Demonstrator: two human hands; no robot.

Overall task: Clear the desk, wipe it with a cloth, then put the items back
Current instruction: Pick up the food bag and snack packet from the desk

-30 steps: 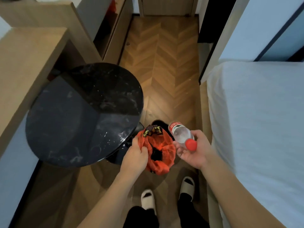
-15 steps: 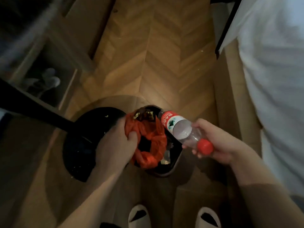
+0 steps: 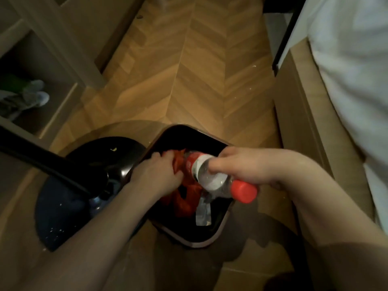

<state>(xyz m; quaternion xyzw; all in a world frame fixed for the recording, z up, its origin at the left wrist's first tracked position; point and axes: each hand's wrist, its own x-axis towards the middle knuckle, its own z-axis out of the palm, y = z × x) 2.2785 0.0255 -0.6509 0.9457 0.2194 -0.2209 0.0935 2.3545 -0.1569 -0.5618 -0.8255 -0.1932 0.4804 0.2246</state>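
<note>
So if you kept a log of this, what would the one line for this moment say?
left hand grips orange bag in black bin | right hand holds red-capped bottle over bin | desk clearing: trash

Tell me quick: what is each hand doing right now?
Left hand: gripping the orange bag down in the black bin.
Right hand: holding the clear bottle with the red cap over the bin.
</note>
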